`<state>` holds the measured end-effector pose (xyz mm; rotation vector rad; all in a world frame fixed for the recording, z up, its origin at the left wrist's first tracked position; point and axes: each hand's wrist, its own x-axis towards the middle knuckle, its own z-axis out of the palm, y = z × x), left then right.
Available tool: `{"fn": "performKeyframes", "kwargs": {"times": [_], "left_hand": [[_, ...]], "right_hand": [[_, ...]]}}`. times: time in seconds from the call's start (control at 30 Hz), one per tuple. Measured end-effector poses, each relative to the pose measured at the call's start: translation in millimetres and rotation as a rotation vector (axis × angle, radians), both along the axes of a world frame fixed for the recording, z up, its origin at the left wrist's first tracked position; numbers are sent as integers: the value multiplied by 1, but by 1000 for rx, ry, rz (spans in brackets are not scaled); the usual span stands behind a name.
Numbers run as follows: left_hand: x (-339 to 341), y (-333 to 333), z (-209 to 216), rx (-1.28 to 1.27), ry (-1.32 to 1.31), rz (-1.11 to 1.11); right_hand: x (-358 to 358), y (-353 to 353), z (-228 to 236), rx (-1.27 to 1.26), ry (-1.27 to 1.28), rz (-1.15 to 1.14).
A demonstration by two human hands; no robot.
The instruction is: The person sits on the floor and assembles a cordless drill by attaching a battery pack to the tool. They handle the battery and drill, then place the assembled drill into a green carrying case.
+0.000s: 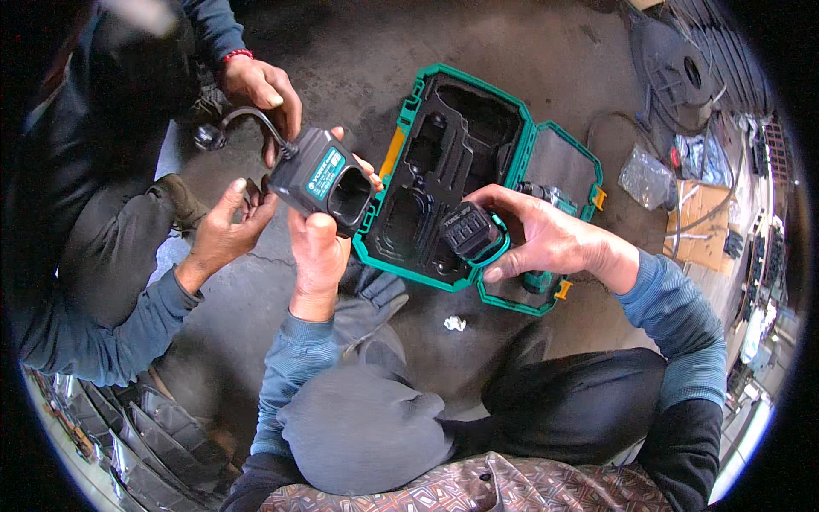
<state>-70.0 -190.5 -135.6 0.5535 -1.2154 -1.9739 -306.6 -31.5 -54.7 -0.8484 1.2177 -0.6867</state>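
Left hand [317, 247]: I see my fingers closed around the dark battery charger [324, 181], held up left of the case.
Right hand [546, 239]: fingers gripping the black battery pack [469, 230] over the open green tool case [452, 171].
Co-worker's hands [223, 230]: touching the charger's cable [252, 115].

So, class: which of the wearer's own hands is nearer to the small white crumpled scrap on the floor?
Right, by a small margin. The right hand, holding a black battery pack, is up and to the right of the white scrap; the left hand, gripping the charger, is farther, up and to its left.
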Motion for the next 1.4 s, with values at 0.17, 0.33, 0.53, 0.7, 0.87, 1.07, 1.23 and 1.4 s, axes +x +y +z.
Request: {"fn": "performKeyframes", "kwargs": {"times": [0.17, 0.33, 0.53, 0.7, 0.87, 1.07, 1.23, 1.4], "left_hand": [[-9, 14, 26, 64, 19, -77], [-15, 23, 28, 215, 80, -134], [-24, 28, 32, 408, 72, -113], [-24, 31, 30, 260, -94, -40], [-16, 31, 22, 63, -129, -137], [-5, 32, 0, -74, -221, -91], [3, 33, -7, -56, -236, -72], [3, 33, -7, -43, -279, -41]], "right_hand": [[-2, 20, -19, -50, -125, -79], [-2, 19, -11, 38, -162, -136], [0, 29, -11, 127, -493, -362], [5, 16, 3, -146, -332, -349], [3, 14, -14, -445, 14, -308], [3, 9, -21, -490, 221, -223], [7, 2, -18, -465, 338, -188], [9, -2, -13, -538, 510, -163]]}}
